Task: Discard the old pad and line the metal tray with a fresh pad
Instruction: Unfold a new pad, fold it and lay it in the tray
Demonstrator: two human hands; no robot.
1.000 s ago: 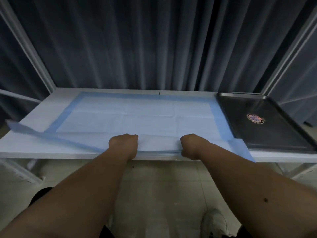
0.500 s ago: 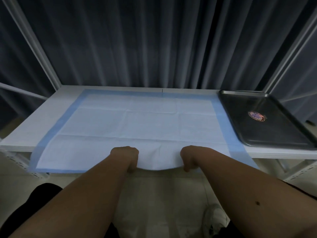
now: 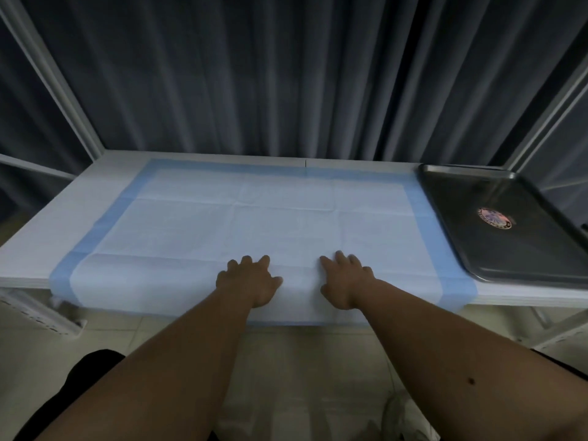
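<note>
Blue-bordered, the fresh pad lies unfolded across the tabletop, overhanging its near edge, where your left hand and right hand press flat, fingers spread, beside the bare metal tray at the right end.

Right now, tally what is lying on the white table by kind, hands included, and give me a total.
Blue-bordered pad: 1
Metal tray: 1
Hands resting on the pad: 2, left hand and right hand
Total: 4
</note>
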